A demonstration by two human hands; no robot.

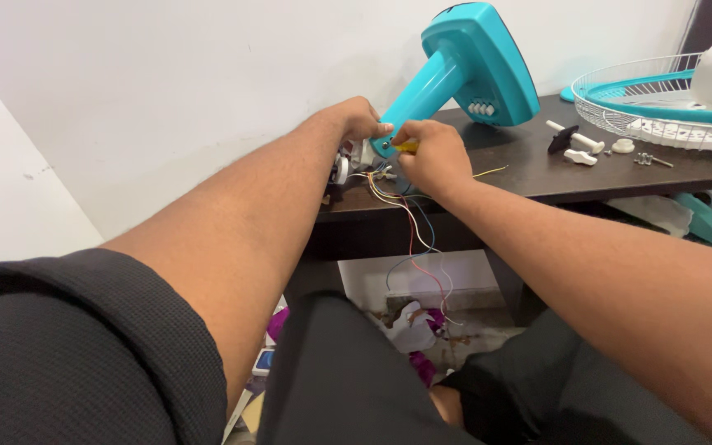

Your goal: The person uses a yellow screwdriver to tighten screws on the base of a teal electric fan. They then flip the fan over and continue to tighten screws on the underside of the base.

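A turquoise fan stand [463,70] lies tilted on the dark wooden table [537,177], its neck pointing toward me. My left hand [358,118] grips the white end of the neck. My right hand [430,152] is closed on a small yellow-handled tool [406,147] pressed against that same end. Coloured wires [414,239] in red, blue, white and yellow spill from the neck over the table edge and hang down toward the floor.
A white wire fan guard with a turquoise rim [661,99] sits at the table's right end. Small white and black fan parts [577,144] and screws [651,159] lie beside it. A white part [412,328] and purple items lie on the floor.
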